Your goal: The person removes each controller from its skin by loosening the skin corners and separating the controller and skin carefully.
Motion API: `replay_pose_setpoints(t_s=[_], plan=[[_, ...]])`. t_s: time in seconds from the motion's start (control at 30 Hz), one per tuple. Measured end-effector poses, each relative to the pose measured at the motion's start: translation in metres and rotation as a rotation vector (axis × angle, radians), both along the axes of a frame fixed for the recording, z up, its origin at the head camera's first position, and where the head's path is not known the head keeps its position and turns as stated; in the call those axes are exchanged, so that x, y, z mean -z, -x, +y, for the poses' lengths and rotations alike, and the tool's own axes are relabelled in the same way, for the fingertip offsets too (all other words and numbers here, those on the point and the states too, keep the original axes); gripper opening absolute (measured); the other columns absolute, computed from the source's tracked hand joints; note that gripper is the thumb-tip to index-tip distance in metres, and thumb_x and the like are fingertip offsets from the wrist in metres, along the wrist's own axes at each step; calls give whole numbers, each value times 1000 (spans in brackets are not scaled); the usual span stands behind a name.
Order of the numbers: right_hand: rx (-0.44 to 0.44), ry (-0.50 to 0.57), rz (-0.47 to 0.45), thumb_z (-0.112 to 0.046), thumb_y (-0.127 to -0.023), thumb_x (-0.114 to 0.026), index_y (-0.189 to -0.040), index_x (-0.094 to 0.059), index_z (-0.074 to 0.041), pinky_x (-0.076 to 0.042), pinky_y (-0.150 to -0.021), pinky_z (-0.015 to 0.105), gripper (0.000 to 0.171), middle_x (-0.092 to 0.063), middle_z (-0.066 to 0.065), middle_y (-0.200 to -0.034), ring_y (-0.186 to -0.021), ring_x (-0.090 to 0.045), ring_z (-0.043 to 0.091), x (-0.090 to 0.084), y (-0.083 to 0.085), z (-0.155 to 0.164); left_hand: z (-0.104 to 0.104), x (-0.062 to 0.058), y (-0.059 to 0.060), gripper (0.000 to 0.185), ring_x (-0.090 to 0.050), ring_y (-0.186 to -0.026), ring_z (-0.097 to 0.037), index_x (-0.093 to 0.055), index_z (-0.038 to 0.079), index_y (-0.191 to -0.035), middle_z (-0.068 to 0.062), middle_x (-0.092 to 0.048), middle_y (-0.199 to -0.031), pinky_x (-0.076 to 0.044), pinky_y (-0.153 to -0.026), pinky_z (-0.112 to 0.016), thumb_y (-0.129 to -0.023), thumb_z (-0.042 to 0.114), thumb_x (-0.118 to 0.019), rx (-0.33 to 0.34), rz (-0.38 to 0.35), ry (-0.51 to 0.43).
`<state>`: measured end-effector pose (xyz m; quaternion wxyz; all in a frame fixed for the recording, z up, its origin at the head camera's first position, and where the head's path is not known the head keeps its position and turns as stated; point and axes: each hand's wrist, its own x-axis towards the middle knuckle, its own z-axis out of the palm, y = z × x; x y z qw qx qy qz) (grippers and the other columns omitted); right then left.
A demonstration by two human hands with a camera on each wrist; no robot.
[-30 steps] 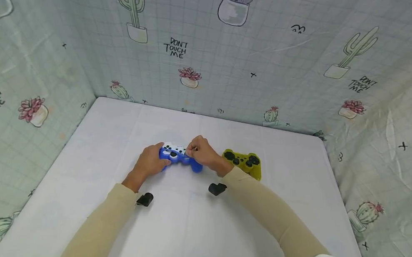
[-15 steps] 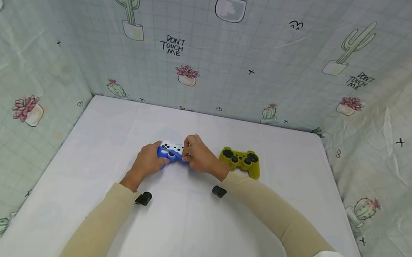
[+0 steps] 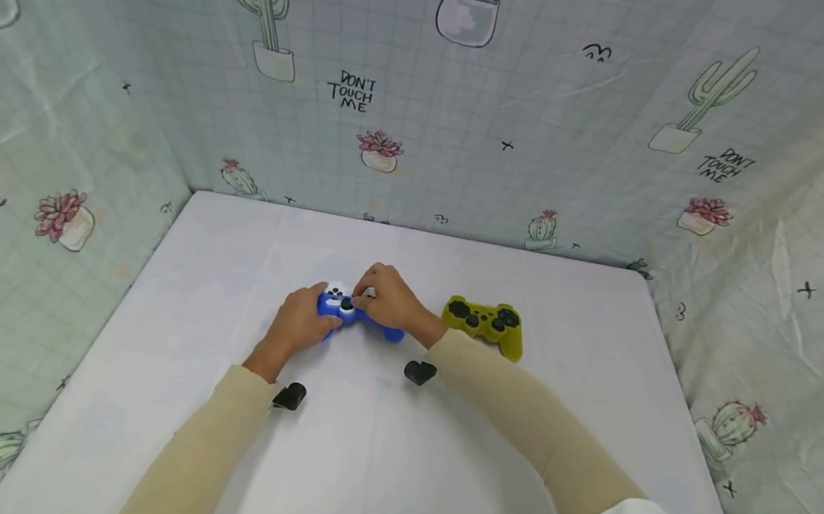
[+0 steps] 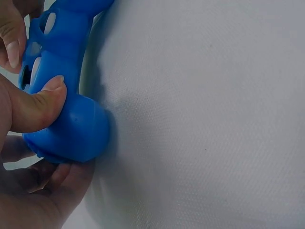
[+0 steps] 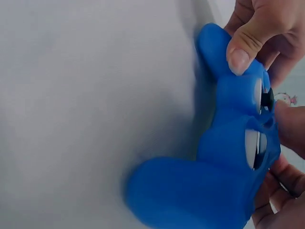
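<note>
A white game controller (image 3: 335, 288) sits partly inside a blue silicone cover (image 3: 392, 333), low over the white table. My left hand (image 3: 298, 319) grips its left handle, thumb on the front of the cover (image 4: 76, 124) and fingers curled underneath. Near the middle, beside a black thumbstick (image 5: 267, 100), my right hand (image 3: 395, 299) pinches the cover's upper edge between thumb and fingers. White controller surface shows through the cover's round stick openings in both wrist views. The top right of the controller is mostly hidden behind my right hand.
A yellow-green game controller (image 3: 513, 343) with black buttons lies to the right of my right wrist. Black wrist cameras (image 3: 291, 397) stick out by both sleeves. Cactus-printed cloth walls (image 3: 426, 105) rise behind and beside the white table (image 3: 343, 465).
My right hand has shifted left along the cover, from the controller's right side to its middle. The right handle of the cover shows again. My left hand keeps its grip.
</note>
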<state>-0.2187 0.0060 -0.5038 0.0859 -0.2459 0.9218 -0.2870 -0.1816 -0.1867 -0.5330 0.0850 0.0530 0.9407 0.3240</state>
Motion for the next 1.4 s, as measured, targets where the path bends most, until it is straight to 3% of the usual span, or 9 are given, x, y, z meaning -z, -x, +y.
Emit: replay_pose_setpoints(t_s=[0.2,0.33,0.47,0.63,0.83,0.93,1.0,1.17,1.4], plan=[[-7,-58,12,-9,-97,-68,-92,-82,-3,-53,-92,37,16,-70,12,-108,-106,-61,25,-4,4,-14,0,-2,-1,77,-55,-135,-49,-38,-13,-153,-35,-54,-147,-44,-116,-60,-94,20,-74,-11,3,-17],[-2,-83,3,-5,-98,-62,-91,-82,-1,-52,-79,28,21,-73,11,-99,-91,-60,19,-8,5,-19,-1,-2,-1,78,-56,-135,-47,-38,-13,-153,-35,-55,-147,-44,-116,-59,-93,19,-75,-19,8,-29],[117,-12,-168,-5,-100,-57,-93,-80,0,-45,-67,23,25,-71,11,-98,-80,-55,15,-10,7,-21,0,-3,1,78,-56,-135,-47,-38,-12,-153,-34,-54,-147,-43,-117,-59,-93,20,-75,-20,8,-25],[246,107,-362,-7,-100,-55,-103,-79,1,-46,-70,25,25,-68,6,-105,-86,-55,15,-12,8,-22,0,-3,2,78,-55,-137,-47,-38,-11,-154,-34,-54,-148,-43,-118,-59,-93,20,-75,-30,1,-19],[200,176,-434,-5,-100,-58,-89,-76,2,-42,-73,27,22,-58,0,-85,-82,-50,16,-15,6,-21,0,-2,1,78,-58,-132,-46,-40,-12,-152,-34,-57,-145,-46,-114,-58,-91,20,-76,-27,16,-22],[146,177,-392,-2,-98,-58,-82,-74,-1,-44,-76,30,23,-59,-1,-82,-81,-51,15,-15,4,-20,1,-1,0,76,-62,-126,-44,-42,-11,-152,-33,-61,-140,-49,-110,-57,-90,19,-77,-31,27,-37],[111,159,-339,-1,-96,-60,-80,-76,-3,-46,-87,36,22,-64,1,-85,-86,-53,17,-14,2,-19,2,-1,-1,75,-64,-122,-42,-44,-10,-151,-31,-63,-136,-51,-107,-56,-90,17,-77,-33,33,-46],[11,8,-145,-8,-98,-64,-88,-80,-8,-37,-107,55,19,-62,8,-112,-117,-50,26,-11,-5,-16,4,-2,-2,75,-64,-120,-42,-43,-10,-151,-32,-63,-135,-52,-105,-56,-90,18,-76,-50,45,-28],[-2,-144,13,-20,-102,-66,-103,-82,-13,-35,-106,50,17,-54,5,-120,-137,-39,29,-8,-13,-9,3,-2,-1,77,-56,-136,-46,-38,-10,-155,-33,-54,-148,-44,-116,-59,-94,21,-74,-56,3,-9]])
